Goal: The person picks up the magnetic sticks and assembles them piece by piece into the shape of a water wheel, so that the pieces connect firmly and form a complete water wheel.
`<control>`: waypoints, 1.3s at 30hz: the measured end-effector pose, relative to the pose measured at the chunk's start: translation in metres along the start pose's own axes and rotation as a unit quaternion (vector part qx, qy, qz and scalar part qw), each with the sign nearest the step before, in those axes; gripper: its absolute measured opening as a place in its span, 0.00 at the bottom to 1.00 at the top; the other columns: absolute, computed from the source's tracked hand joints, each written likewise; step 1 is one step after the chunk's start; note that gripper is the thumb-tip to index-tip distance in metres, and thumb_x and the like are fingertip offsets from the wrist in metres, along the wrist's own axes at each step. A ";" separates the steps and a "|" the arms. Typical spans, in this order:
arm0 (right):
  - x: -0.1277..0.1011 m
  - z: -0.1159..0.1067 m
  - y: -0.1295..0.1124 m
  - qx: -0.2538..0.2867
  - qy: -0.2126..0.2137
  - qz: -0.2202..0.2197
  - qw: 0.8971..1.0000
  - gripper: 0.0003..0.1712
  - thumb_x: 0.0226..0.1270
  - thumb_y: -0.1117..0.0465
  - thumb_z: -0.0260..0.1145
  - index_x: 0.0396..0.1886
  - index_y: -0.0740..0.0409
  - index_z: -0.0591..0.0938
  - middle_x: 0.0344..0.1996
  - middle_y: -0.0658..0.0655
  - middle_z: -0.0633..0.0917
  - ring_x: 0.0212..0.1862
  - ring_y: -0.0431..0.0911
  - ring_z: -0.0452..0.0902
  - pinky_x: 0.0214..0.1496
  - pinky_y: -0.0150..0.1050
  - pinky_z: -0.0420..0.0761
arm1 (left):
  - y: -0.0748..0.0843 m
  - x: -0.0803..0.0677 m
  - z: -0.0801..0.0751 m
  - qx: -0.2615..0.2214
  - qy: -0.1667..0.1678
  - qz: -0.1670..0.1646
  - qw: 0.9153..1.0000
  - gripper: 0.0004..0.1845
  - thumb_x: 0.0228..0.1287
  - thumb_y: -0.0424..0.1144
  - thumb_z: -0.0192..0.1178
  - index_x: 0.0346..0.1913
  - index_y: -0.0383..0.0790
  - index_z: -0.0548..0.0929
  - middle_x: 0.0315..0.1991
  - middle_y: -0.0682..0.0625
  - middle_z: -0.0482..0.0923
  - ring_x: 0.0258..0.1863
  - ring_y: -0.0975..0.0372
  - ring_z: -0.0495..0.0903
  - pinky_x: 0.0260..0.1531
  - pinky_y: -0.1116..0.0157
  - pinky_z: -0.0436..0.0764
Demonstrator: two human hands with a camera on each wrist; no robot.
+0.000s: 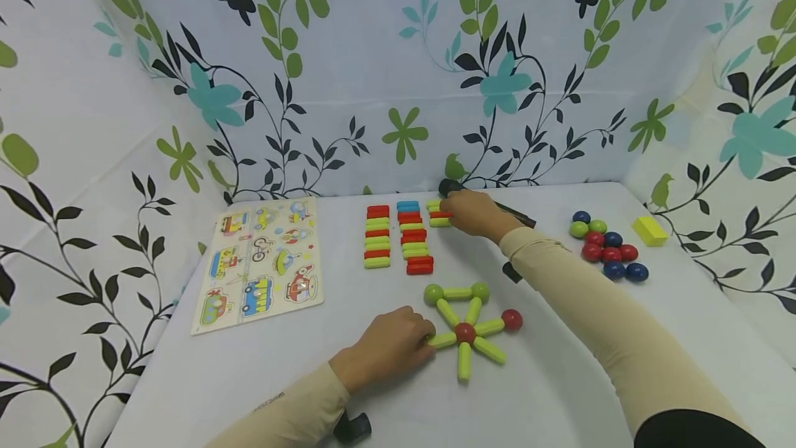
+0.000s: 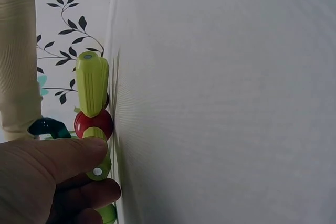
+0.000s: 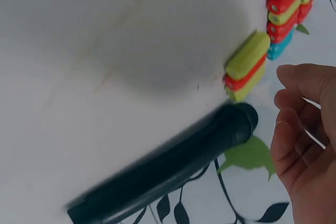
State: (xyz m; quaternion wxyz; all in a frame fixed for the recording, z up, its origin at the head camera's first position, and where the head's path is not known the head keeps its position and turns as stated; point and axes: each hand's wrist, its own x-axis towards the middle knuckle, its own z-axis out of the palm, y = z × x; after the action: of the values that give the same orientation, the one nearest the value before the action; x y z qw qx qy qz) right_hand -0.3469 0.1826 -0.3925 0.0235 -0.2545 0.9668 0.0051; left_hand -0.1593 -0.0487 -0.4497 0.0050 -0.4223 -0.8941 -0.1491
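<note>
A star of green rods around a red ball (image 1: 465, 332) lies on the white table (image 1: 560, 379), with two green balls and one red ball at its tips. My left hand (image 1: 429, 341) pinches the star's left green rod (image 1: 443, 340). The left wrist view shows thumb and fingers of the left hand (image 2: 106, 169) on that rod (image 2: 97, 167), beside the red ball (image 2: 93, 123). My right hand (image 1: 449, 213) reaches a small stack of green and red rods (image 1: 439, 213). In the right wrist view its fingers (image 3: 286, 129) are loosely curved, holding nothing, just short of the stack (image 3: 247, 66).
Two rows of red, green and blue rods (image 1: 398, 237) lie left of the stack. A black marker (image 1: 519, 216) lies behind the right hand. Coloured balls (image 1: 608, 247) and a yellow block (image 1: 649, 230) sit at the right; a vehicle puzzle board (image 1: 261, 261) at the left.
</note>
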 end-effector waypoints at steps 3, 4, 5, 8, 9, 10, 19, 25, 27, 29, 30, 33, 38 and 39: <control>0.010 0.005 -0.007 -0.011 -0.003 -0.004 1.000 0.16 0.72 0.62 0.67 0.58 0.54 0.86 0.54 0.59 0.86 0.55 0.53 0.81 0.60 0.51 0.81 | -0.001 0.001 -0.001 -0.002 0.002 0.006 1.000 0.07 0.62 0.44 0.72 0.41 0.48 0.88 0.27 0.62 0.79 0.29 0.70 0.70 0.25 0.77 0.69; 0.013 0.007 -0.008 -0.011 -0.006 -0.002 1.000 0.17 0.72 0.62 0.67 0.58 0.53 0.86 0.56 0.59 0.85 0.56 0.53 0.81 0.62 0.51 0.80 | -0.002 0.001 -0.001 -0.003 0.001 0.006 1.000 0.07 0.62 0.44 0.72 0.41 0.48 0.88 0.27 0.62 0.79 0.29 0.70 0.70 0.25 0.77 0.69; 0.015 0.009 -0.009 -0.010 -0.007 -0.001 1.000 0.17 0.72 0.62 0.66 0.59 0.53 0.86 0.56 0.59 0.85 0.57 0.53 0.80 0.64 0.52 0.79 | -0.002 0.001 -0.001 -0.003 0.001 0.006 1.000 0.07 0.62 0.44 0.72 0.41 0.48 0.88 0.27 0.62 0.79 0.29 0.70 0.70 0.25 0.77 0.68; 0.021 0.014 -0.011 -0.004 -0.011 0.006 1.000 0.17 0.73 0.62 0.65 0.59 0.53 0.85 0.54 0.58 0.86 0.54 0.52 0.80 0.64 0.51 0.78 | -0.003 0.001 -0.001 -0.003 0.001 0.006 1.000 0.08 0.62 0.45 0.72 0.42 0.49 0.89 0.27 0.63 0.80 0.30 0.70 0.70 0.26 0.77 0.69; 0.022 0.016 -0.012 -0.002 -0.013 0.008 1.000 0.17 0.73 0.62 0.65 0.59 0.53 0.85 0.53 0.58 0.86 0.52 0.52 0.81 0.63 0.50 0.79 | -0.004 0.001 -0.001 -0.004 0.000 0.006 1.000 0.08 0.62 0.45 0.73 0.42 0.49 0.89 0.27 0.63 0.79 0.30 0.70 0.70 0.26 0.77 0.69; 0.023 0.018 -0.012 -0.001 -0.017 0.011 1.000 0.17 0.74 0.62 0.64 0.60 0.53 0.85 0.52 0.57 0.86 0.50 0.52 0.80 0.63 0.49 0.80 | -0.004 0.001 0.000 -0.006 -0.001 0.005 1.000 0.08 0.62 0.45 0.73 0.42 0.49 0.89 0.27 0.63 0.79 0.30 0.70 0.70 0.26 0.77 0.69; 0.027 0.025 -0.011 -0.017 -0.033 0.037 0.999 0.13 0.74 0.58 0.64 0.52 0.57 0.86 0.39 0.56 0.84 0.40 0.50 0.78 0.52 0.46 0.83 | -0.004 0.000 0.000 -0.006 -0.005 0.005 1.000 0.08 0.63 0.45 0.72 0.42 0.50 0.88 0.27 0.64 0.79 0.30 0.71 0.70 0.27 0.76 0.70; 0.027 0.026 -0.012 -0.010 -0.033 0.034 0.999 0.14 0.73 0.55 0.67 0.52 0.56 0.85 0.36 0.54 0.83 0.39 0.49 0.77 0.50 0.45 0.83 | -0.006 0.000 0.000 -0.001 -0.003 0.009 1.000 0.08 0.63 0.45 0.72 0.42 0.49 0.88 0.27 0.63 0.79 0.30 0.70 0.70 0.27 0.77 0.70; 0.025 0.029 -0.012 -0.009 -0.033 0.035 0.999 0.14 0.74 0.55 0.66 0.52 0.56 0.85 0.37 0.54 0.84 0.40 0.49 0.78 0.52 0.45 0.83 | -0.005 0.001 0.001 0.001 -0.004 0.009 1.000 0.08 0.63 0.46 0.72 0.42 0.49 0.88 0.27 0.63 0.79 0.30 0.70 0.70 0.26 0.77 0.69; 0.023 0.031 -0.012 -0.004 -0.034 0.039 0.999 0.14 0.74 0.55 0.65 0.52 0.57 0.85 0.39 0.54 0.86 0.41 0.50 0.79 0.54 0.47 0.83 | -0.005 0.001 0.001 0.001 -0.006 0.008 1.000 0.08 0.63 0.46 0.72 0.42 0.49 0.89 0.27 0.63 0.79 0.30 0.70 0.70 0.26 0.77 0.69; 0.022 0.031 -0.012 0.001 -0.037 0.042 0.998 0.14 0.74 0.55 0.65 0.53 0.57 0.84 0.40 0.55 0.86 0.41 0.50 0.79 0.55 0.47 0.83 | -0.005 0.001 0.001 0.001 -0.008 0.007 1.000 0.08 0.63 0.46 0.72 0.42 0.49 0.89 0.27 0.63 0.79 0.30 0.70 0.70 0.26 0.77 0.69; 0.015 0.032 -0.011 0.025 -0.041 0.051 0.998 0.15 0.73 0.55 0.65 0.53 0.57 0.83 0.42 0.55 0.86 0.43 0.50 0.78 0.55 0.47 0.82 | -0.004 0.001 0.001 -0.001 -0.013 0.004 1.000 0.08 0.63 0.46 0.72 0.42 0.49 0.89 0.27 0.63 0.79 0.30 0.70 0.70 0.26 0.77 0.70; -0.007 0.015 -0.010 0.110 -0.019 0.055 0.992 0.16 0.68 0.55 0.68 0.51 0.57 0.85 0.39 0.53 0.85 0.40 0.49 0.78 0.48 0.44 0.82 | -0.001 0.000 -0.004 0.003 -0.007 0.002 1.000 0.08 0.63 0.45 0.72 0.41 0.49 0.89 0.27 0.62 0.79 0.30 0.70 0.70 0.26 0.76 0.70; -0.013 0.010 -0.009 0.127 -0.014 0.054 0.990 0.16 0.67 0.55 0.68 0.51 0.57 0.85 0.38 0.53 0.85 0.39 0.48 0.78 0.46 0.43 0.82 | -0.001 -0.001 -0.005 0.005 -0.005 0.001 1.000 0.07 0.62 0.45 0.72 0.41 0.49 0.89 0.27 0.62 0.79 0.30 0.70 0.70 0.25 0.76 0.70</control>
State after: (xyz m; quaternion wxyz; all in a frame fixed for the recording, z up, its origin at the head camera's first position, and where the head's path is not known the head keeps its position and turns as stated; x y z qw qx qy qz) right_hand -0.3306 0.1816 -0.4020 0.0690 -0.1970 0.9714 -0.1131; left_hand -0.1602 -0.0510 -0.4449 0.0025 -0.4241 -0.8943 -0.1427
